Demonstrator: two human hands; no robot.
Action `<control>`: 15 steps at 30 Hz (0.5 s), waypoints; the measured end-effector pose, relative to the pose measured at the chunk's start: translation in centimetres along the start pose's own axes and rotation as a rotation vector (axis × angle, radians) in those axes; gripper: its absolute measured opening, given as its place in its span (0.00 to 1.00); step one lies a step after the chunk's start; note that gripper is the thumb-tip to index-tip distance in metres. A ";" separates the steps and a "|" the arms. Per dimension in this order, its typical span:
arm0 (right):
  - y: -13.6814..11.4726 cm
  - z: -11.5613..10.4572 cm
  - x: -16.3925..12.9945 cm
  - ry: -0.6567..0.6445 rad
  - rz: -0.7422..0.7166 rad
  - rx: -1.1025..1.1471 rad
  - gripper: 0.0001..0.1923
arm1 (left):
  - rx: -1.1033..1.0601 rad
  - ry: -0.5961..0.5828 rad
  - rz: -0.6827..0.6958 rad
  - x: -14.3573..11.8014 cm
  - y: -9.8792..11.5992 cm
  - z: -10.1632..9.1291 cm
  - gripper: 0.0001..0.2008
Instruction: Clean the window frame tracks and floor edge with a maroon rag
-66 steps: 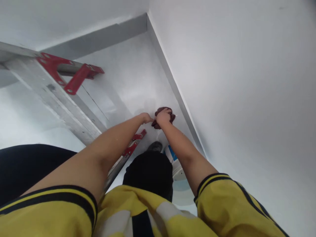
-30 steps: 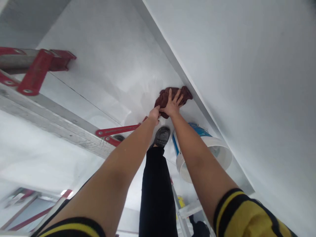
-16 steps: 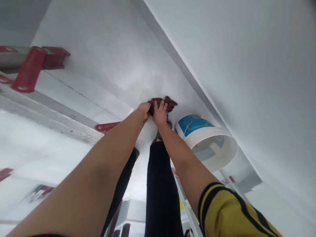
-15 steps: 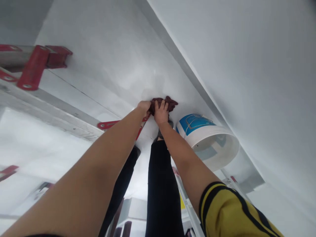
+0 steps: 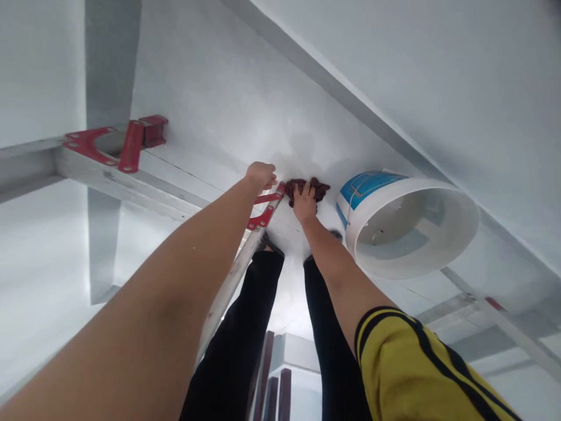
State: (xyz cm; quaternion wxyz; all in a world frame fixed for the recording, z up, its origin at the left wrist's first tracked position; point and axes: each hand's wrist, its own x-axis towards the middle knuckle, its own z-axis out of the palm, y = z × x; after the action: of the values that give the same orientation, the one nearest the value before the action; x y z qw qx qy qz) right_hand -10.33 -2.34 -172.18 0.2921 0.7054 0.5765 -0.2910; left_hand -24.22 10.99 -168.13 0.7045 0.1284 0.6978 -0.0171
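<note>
My right hand [image 5: 304, 203] presses down on a bunched dark red rag [image 5: 316, 187] lying on the white floor [image 5: 228, 99], with its fingers dug into the cloth. My left hand [image 5: 260, 174] is curled into a loose fist just left of the rag. It holds nothing and rests beside the red brace [image 5: 262, 217] of an aluminium ladder. Both arms reach far out, and yellow sleeves with black stripes show at the bottom.
A white bucket [image 5: 456, 202] with a blue label stands right of the rag, its open mouth toward me. An aluminium ladder rail [image 5: 131, 187] with a red bracket [image 5: 127, 146] crosses the left. My legs in black trousers [image 5: 241, 333] stand between my arms. A grey skirting strip [image 5: 333, 85] meets the wall.
My left hand has come off the rag and now sits apart by the ladder brace. My right hand stays on the rag. The view has swung, so the bucket looks larger and both legs show.
</note>
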 end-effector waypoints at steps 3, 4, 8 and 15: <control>0.5 3.1 -4.2 -0.114 -0.053 -0.014 0.28 | 0.027 -0.017 -0.008 -0.3 -0.3 1.2 0.05; 0.6 4.3 -5.8 -0.162 -0.077 -0.019 0.27 | 0.036 -0.023 -0.009 -0.4 -0.5 1.7 0.05; 0.6 8.0 -10.0 -0.266 -0.075 0.015 0.26 | 0.069 -0.040 0.017 -0.8 -1.6 3.2 0.06; 2.9 6.9 -11.2 -0.548 -0.130 0.447 0.31 | 0.119 -0.073 0.053 -3.6 -4.5 5.6 0.08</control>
State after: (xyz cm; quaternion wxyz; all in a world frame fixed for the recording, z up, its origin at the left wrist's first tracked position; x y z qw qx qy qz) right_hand -9.81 -15.17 -168.16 0.2552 0.6094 0.4428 -0.6062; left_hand -19.71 4.94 -165.36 0.7208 0.1880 0.6657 -0.0445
